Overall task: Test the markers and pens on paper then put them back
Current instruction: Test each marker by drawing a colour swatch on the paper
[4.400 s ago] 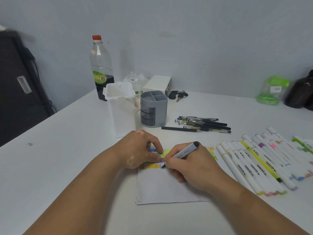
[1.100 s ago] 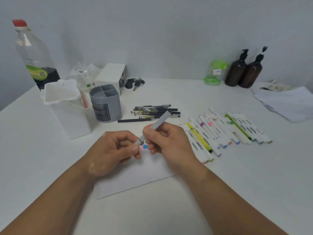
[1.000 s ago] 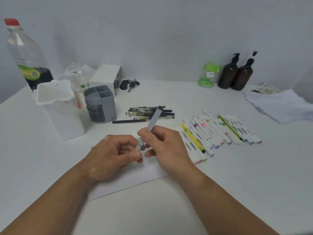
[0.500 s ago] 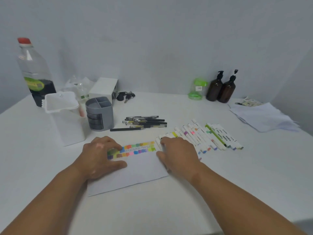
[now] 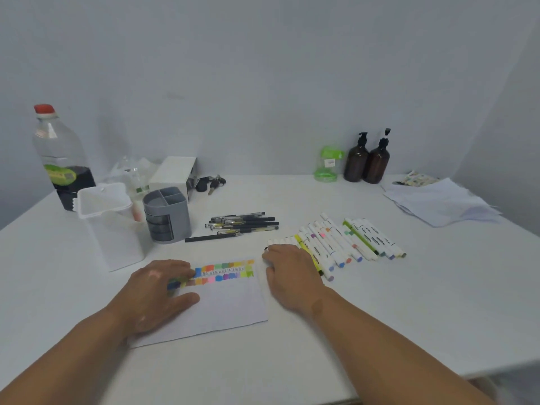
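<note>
left hand (image 5: 159,290) flat on the paper (image 5: 222,305), fingers spread, pinning its left side, holding nothing. right hand (image 5: 287,268) palm-down just right of the paper, fingers loosely curled over the near end of the marker row (image 5: 347,241); cannot tell whether closed on a marker or merely resting there. swatches (image 5: 223,273) in two rows across the paper's top edge. pens (image 5: 242,225) heaped beyond the paper, apart from it. grey holder (image 5: 166,214) and white tub (image 5: 109,223) beyond the paper's left corner. likely between tests: setting down or picking a marker. next, probably: lift one, uncap, mark below the swatches.
</note>
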### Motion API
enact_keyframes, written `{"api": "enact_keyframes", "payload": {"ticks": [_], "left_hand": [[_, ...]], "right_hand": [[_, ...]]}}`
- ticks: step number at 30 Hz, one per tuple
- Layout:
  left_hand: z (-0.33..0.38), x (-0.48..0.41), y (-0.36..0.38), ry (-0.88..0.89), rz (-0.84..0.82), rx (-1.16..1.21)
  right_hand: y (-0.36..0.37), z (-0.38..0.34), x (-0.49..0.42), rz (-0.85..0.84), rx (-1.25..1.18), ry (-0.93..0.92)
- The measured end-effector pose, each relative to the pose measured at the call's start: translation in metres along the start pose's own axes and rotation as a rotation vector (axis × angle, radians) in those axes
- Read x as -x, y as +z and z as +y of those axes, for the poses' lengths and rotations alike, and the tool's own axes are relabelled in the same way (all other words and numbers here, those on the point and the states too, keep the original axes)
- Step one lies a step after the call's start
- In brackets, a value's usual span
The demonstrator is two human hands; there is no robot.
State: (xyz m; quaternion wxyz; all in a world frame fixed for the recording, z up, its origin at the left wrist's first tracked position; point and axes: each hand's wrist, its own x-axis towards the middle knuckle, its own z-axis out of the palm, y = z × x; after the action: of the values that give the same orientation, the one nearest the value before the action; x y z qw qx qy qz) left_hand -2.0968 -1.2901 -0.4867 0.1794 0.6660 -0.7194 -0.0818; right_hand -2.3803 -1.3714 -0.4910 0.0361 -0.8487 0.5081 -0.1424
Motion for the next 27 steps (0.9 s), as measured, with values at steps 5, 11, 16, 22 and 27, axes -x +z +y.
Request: {"api": "enact_keyframes", "payload": {"ticks": [5,11,16,22,27], "left_hand": [[0.010,-0.010,0.005,0.009,-0.008,-0.018],[0.019,-0.027,0.012,0.024,0.020,-0.028],[0.022,-0.034,0.015,0.047,0.014,-0.024],[0.014,-0.032,0.011,0.095,0.031,0.001],[0.007,-0.026,0.011,0.073,0.238,0.182]], "right_hand": [[-0.003,0.012,-0.001,0.025,-0.009,0.068],[-0.007,0.021,-0.003,0.037,-0.002,0.109],[-0.009,0.027,-0.005,0.047,-0.010,0.113],[-0.013,0.028,-0.004,0.054,-0.031,0.072],[-0.019,0.013,-0.024,0.099,-0.094,0.056]]}}
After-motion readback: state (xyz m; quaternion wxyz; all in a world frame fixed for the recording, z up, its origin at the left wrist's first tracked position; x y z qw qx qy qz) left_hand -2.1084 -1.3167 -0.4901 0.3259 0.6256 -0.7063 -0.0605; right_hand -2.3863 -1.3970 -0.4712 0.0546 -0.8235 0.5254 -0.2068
